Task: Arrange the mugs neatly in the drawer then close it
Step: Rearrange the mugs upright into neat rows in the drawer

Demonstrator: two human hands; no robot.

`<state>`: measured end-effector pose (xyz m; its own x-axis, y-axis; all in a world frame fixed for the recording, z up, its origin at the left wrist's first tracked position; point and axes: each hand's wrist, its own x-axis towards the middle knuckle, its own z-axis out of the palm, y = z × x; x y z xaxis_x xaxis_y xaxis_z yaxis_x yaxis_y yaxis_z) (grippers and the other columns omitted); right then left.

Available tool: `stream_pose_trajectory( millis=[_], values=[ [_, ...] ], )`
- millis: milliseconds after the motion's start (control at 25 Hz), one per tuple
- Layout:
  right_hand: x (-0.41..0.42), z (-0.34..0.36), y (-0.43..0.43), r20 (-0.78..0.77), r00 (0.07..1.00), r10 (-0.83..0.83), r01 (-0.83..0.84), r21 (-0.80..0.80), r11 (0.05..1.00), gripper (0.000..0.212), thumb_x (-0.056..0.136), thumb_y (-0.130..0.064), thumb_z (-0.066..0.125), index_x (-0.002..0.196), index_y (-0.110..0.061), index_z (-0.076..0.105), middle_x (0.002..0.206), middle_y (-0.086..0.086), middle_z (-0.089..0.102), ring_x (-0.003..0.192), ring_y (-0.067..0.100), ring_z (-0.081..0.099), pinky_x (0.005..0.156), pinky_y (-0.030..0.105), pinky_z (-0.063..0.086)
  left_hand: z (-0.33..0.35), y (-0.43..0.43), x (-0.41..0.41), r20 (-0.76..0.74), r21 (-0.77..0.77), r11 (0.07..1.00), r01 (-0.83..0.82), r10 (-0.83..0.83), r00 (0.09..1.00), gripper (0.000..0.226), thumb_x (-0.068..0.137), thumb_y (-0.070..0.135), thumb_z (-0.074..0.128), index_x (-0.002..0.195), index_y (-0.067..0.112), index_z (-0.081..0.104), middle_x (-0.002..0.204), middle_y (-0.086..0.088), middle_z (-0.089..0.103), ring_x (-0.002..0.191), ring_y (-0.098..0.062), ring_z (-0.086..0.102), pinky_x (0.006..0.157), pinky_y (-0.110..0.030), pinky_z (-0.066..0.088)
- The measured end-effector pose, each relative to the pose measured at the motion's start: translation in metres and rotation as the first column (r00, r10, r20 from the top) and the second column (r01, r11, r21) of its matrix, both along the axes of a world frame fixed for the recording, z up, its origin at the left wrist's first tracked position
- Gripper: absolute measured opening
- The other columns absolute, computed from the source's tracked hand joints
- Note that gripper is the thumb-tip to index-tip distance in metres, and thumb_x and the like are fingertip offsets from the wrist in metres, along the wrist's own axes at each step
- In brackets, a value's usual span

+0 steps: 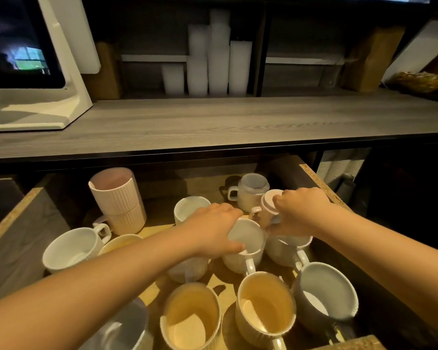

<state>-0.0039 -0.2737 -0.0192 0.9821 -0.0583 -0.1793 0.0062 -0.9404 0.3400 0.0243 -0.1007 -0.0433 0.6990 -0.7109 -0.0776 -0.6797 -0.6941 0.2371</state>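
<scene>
Head view shows the open drawer (pixel 321 184) full of mugs. Left hand (pixel 213 229) grips a white mug (pixel 245 245) at the centre; right hand (pixel 300 210) fingers clasp a pale mug (pixel 269 202), tipped, toward 1 o'clock. Better to set each upright, handles turned the same way, without knocking neighbours.

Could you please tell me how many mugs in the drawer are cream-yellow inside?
3: two side by side at the front, front left mug and front right mug, and one half-hidden mug behind the left forearm. The arms may hide more.
</scene>
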Motion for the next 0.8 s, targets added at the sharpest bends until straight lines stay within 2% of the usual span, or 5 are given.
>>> stream_pose_trajectory(
  millis=[160,320,480,680,800],
  values=[
    [0.008,0.018,0.038,-0.012,0.986,0.168,-0.168,-0.01,0.986,0.052,0.087,-0.057,0.046,0.119,-0.017,0.056,0.097,0.003,0.063,0.078,0.018,0.056,0.061,0.026,0.042,0.03,0.036,0.002,0.061,0.112,0.993,-0.024,0.018,0.998,0.062,0.088,0.046,0.055,0.141,0.027,0.031,0.146,0.003,0.038,0.131,-0.017,0.039,0.104,-0.032,0.036],
    [0.031,0.016,0.085,-0.011,0.96,0.281,-0.28,0.067,0.958,0.057,0.085,-0.058,0.048,0.125,-0.017,0.054,0.111,0.004,0.065,0.096,0.022,0.062,0.069,0.031,0.046,0.052,0.085,0.004,0.02,0.244,0.96,-0.137,0.136,0.99,0.066,0.087,0.042,0.059,0.143,0.027,0.027,0.146,0.002,0.039,0.128,-0.017,0.043,0.101,-0.029,0.04],
    [0.046,0.012,0.129,-0.048,0.935,0.351,-0.335,0.203,0.92,0.055,0.087,-0.054,0.05,0.126,-0.016,0.054,0.11,0.005,0.066,0.09,0.021,0.061,0.073,0.03,0.048,0.052,0.134,0.005,-0.022,0.336,0.907,-0.255,0.278,0.96,0.067,0.087,0.034,0.062,0.143,0.024,0.029,0.141,0.001,0.045,0.122,-0.018,0.049,0.097,-0.027,0.044],
    [0.058,-0.001,0.176,-0.094,0.904,0.417,-0.37,0.318,0.873,0.048,0.087,-0.049,0.053,0.12,-0.014,0.056,0.103,0.003,0.064,0.086,0.018,0.059,0.075,0.03,0.05,0.025,0.183,0.019,0.135,0.5,0.765,-0.407,0.395,0.909,0.078,0.082,0.04,0.066,0.145,0.023,0.025,0.143,-0.002,0.042,0.125,-0.022,0.046,0.1,-0.032,0.042],
    [0.063,-0.009,0.193,-0.085,0.894,0.439,-0.396,0.304,0.866,0.046,0.087,-0.049,0.054,0.117,-0.015,0.058,0.099,0.002,0.064,0.085,0.019,0.061,0.075,0.03,0.053,0.009,0.198,0.029,0.152,0.531,0.718,-0.45,0.441,0.884,0.083,0.08,0.044,0.067,0.145,0.021,0.022,0.144,-0.003,0.039,0.128,-0.023,0.043,0.102,-0.035,0.038]
  ],
)
